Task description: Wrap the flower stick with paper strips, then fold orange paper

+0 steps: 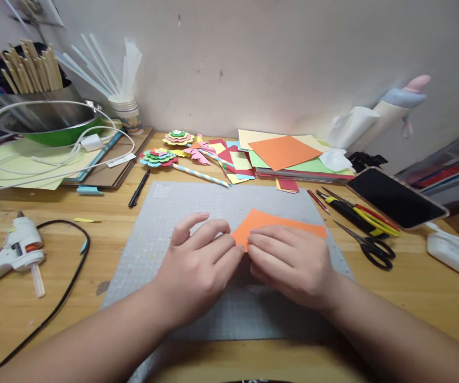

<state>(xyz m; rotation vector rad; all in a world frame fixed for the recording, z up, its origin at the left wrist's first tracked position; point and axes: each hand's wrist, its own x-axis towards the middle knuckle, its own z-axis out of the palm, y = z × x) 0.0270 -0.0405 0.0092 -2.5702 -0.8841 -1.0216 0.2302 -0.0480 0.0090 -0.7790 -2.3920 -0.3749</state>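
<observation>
"Where's the orange sheet (pixel 258 219)?"

"Over the mat (pixel 149 255), toward its right side."

"And the fingers?"

"Left hand (pixel 203 263): fingers pinching the sheet's left corner. Right hand (pixel 293 260): fingers curled round its near edge, gripping."

"What's around the mat?"

"Scissors (pixel 367 242) to its right, a glue gun (pixel 24 234) well to its left, a pen (pixel 139 190) just off its far left corner, paper flowers (pixel 158 158) beyond it."
</observation>
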